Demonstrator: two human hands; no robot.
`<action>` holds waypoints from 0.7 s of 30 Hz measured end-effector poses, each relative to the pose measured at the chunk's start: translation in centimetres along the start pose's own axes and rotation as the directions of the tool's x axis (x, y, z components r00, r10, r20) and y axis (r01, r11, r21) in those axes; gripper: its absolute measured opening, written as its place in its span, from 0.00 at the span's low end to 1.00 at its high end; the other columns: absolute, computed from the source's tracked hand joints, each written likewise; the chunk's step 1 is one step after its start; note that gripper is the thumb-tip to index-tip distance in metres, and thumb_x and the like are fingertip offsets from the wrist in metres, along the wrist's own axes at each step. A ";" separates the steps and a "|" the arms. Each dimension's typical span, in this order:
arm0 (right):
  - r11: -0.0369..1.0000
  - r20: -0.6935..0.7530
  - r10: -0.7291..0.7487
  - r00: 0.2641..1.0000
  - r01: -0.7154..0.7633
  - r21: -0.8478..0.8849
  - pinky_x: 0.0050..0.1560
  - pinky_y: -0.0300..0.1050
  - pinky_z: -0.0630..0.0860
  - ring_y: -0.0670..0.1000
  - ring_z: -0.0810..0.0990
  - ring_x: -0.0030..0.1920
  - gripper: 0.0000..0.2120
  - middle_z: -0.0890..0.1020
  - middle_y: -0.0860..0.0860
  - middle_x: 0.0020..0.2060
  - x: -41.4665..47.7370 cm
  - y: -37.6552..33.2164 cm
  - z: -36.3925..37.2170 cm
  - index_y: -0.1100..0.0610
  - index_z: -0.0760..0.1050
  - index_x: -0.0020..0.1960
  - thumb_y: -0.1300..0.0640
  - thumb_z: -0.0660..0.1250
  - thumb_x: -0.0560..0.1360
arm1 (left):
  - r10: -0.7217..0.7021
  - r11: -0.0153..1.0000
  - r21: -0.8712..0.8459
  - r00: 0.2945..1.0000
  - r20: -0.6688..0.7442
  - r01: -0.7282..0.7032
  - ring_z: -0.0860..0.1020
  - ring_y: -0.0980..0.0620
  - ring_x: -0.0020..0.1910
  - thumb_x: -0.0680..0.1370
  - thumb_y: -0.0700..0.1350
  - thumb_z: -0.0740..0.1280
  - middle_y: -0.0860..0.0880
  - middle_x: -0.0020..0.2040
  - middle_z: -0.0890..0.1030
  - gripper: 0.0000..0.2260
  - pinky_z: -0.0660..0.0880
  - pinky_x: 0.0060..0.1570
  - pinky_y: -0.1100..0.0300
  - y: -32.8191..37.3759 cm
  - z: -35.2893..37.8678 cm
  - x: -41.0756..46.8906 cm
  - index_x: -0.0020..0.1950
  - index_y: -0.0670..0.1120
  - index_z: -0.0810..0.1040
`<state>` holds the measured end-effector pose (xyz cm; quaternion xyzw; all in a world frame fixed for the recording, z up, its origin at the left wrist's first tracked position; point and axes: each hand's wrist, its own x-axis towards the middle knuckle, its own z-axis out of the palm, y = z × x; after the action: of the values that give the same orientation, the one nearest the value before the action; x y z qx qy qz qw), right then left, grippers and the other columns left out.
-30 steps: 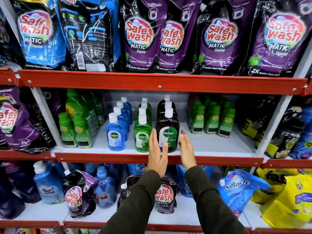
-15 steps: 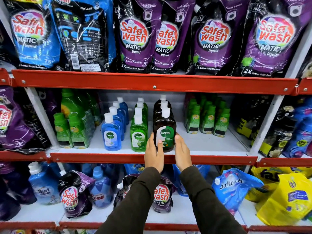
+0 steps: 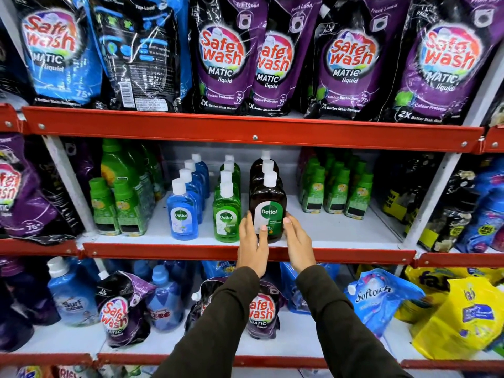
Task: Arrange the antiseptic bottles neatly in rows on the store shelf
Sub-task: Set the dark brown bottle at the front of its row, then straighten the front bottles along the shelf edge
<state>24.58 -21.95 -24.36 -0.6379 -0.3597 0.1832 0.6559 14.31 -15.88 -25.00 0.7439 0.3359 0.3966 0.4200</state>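
Observation:
Three rows of white-capped Dettol bottles run front to back on the middle shelf (image 3: 341, 230). The blue row (image 3: 182, 216) stands on the left, the green row (image 3: 227, 214) in the middle, the brown row on the right. Its front brown bottle (image 3: 268, 203) stands upright at the shelf's front edge. My left hand (image 3: 252, 244) presses its left side, thumb across the label. My right hand (image 3: 297, 241) presses its right side. Both hands clasp the bottle between them.
Small green-capped bottles (image 3: 336, 186) stand in rows to the right, with bare shelf between them and the brown row. Larger green bottles (image 3: 117, 203) stand at the left. Safewash pouches (image 3: 223, 55) fill the upper shelf. A red rail (image 3: 191, 252) fronts the middle shelf. Pouches and bottles crowd the lower shelf.
Both hands were open beside the front brown bottle a second ago. They have closed in and now press its two sides. The bottle has stayed at the shelf front.

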 end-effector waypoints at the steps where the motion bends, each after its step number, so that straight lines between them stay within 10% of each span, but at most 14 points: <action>1: 1.000 0.007 0.000 1.000 0.000 0.004 0.74 0.53 0.68 0.50 0.74 0.70 0.23 0.76 0.52 0.69 0.0 -0.1 0.0 0.54 0.69 0.73 0.46 0.57 0.81 | -0.001 1.000 -0.006 1.000 0.014 0.001 0.54 0.49 0.81 0.85 0.53 0.54 0.47 0.83 0.51 0.28 0.51 0.71 0.63 0.0 0.0 0.0 0.82 0.48 0.49; 9: 0.974 -0.255 -0.226 0.940 0.213 -0.079 0.64 0.35 0.70 0.36 0.74 0.61 0.16 0.75 0.50 0.64 -2.2 -0.5 1.8 0.49 0.73 0.67 0.48 0.56 0.82 | 0.105 0.989 -0.078 0.962 -0.251 -0.128 0.69 0.51 0.71 0.84 0.48 0.55 0.46 0.71 0.70 0.19 0.64 0.74 0.54 -0.6 -2.2 -1.5 0.73 0.46 0.70; 13: 0.959 -0.170 -0.283 0.944 0.280 -0.039 0.61 0.38 0.74 0.44 0.79 0.60 0.14 0.81 0.48 0.58 -3.5 -0.8 5.1 0.49 0.77 0.62 0.50 0.56 0.82 | 0.034 0.975 -0.183 0.898 -0.439 -0.127 0.70 0.46 0.70 0.84 0.47 0.55 0.43 0.69 0.70 0.18 0.66 0.72 0.50 -1.4 -4.7 -1.3 0.71 0.43 0.71; 21: 0.998 0.170 -0.001 0.985 0.010 -0.055 0.79 0.44 0.52 0.43 0.57 0.78 0.28 0.60 0.47 0.79 -3.7 -1.8 10.7 0.51 0.56 0.79 0.43 0.53 0.82 | -0.136 0.925 -0.373 0.979 -0.149 0.071 0.58 0.53 0.80 0.86 0.49 0.51 0.49 0.82 0.60 0.21 0.53 0.81 0.51 -3.1 -8.6 1.6 0.80 0.48 0.59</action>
<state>14.13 -17.23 -24.30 -0.6369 -0.4209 0.2251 0.6054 6.98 -10.19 -24.41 0.5968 0.3301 0.4921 0.5410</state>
